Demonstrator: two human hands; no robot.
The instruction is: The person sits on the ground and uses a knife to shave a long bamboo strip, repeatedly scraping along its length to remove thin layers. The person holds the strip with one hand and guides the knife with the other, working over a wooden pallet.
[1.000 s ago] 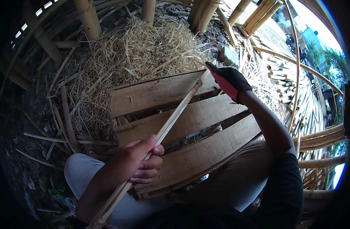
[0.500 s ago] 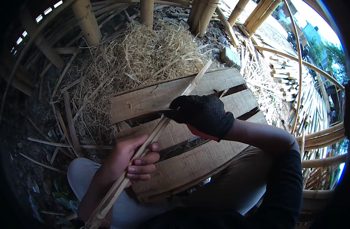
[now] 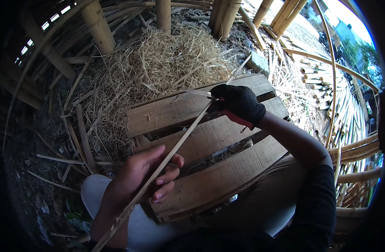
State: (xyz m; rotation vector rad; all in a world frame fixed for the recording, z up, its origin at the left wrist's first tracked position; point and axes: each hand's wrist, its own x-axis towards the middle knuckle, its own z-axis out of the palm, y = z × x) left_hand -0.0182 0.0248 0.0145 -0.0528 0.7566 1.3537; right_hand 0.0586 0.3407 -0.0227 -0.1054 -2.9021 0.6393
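- As your bare left hand (image 3: 146, 176) sits loosely open, fingers half curled, the bamboo strip (image 3: 171, 155) runs slantwise across it.
- Your right hand (image 3: 238, 105), in a black and red glove (image 3: 248, 106), is closed on what looks like a knife (image 3: 196, 92), though the handle is hidden.
- The strip passes the knife, its far end sticking out beyond your glove and its near end leaving view at the bottom.
- Below the strip is the slatted wooden worktop (image 3: 226, 168).
- Past its far edge lies a heap of shavings (image 3: 159, 63), a stone (image 3: 257, 64) to the right.
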